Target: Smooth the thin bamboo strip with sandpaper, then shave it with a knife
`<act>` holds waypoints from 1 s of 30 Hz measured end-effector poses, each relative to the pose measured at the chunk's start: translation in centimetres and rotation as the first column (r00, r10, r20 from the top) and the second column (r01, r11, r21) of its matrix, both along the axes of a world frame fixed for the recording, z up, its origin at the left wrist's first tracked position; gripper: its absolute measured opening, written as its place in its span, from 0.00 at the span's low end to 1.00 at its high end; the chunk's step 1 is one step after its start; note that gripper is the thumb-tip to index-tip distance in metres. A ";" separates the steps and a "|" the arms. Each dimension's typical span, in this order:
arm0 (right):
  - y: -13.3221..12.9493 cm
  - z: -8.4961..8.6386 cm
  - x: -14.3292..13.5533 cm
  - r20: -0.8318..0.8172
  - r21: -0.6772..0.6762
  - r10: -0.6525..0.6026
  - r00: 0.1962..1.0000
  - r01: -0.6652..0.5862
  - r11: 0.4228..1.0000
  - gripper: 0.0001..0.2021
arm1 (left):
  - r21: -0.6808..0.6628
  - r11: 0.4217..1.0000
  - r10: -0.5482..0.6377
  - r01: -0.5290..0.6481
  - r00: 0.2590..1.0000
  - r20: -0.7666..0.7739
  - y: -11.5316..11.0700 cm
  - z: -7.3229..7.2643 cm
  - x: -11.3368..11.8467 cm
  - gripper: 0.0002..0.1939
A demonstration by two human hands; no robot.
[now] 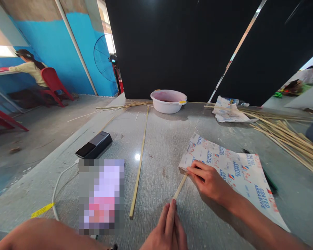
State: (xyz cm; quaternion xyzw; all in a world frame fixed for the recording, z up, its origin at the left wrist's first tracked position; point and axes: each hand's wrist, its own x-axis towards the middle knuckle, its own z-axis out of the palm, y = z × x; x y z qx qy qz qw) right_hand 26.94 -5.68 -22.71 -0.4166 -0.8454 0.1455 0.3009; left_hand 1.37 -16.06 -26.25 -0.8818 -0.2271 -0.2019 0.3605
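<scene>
Near the bottom centre, my left hand is closed round the lower part of a thin bamboo strip. The strip slants up and right to the near left corner of a sheet of abrasive paper, printed side up. There my right hand is closed, pinching the paper's edge over the strip's upper end, which is hidden. Another bamboo strip lies alone on the table to the left of my hands.
A white basin stands at the back. Bamboo strips and crumpled paper lie right. A power bank, a cable and a blurred-out device are left. A person sits far left.
</scene>
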 end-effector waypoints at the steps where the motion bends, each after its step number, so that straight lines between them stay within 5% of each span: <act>1: 0.0 0.0 0.0 -0.004 0.000 -0.002 1.000 0.002 1.000 0.15 | -0.007 1.000 -0.009 0.009 1.000 -0.024 0.0 0.0 0.0 0.15; 10: 0.1 -0.3 0.2 0.038 0.011 0.016 0.999 -0.017 1.000 0.15 | 0.009 0.998 -0.057 0.058 0.997 -0.055 0.3 1.1 0.2 0.12; 16: 0.2 -0.6 0.3 0.035 0.028 0.027 0.999 -0.028 0.999 0.14 | 0.002 1.000 0.016 -0.016 0.998 -0.056 -0.2 2.2 0.1 0.14; 22: 0.2 -0.5 0.2 0.028 0.031 0.028 0.999 -0.029 0.999 0.13 | -0.067 0.991 0.119 -0.115 0.991 0.059 -0.2 1.0 0.7 0.16; 30: 0.3 -0.8 0.7 0.050 0.016 0.035 0.998 -0.036 0.999 0.14 | -0.048 0.991 0.124 -0.123 0.992 0.005 0.0 0.2 0.4 0.24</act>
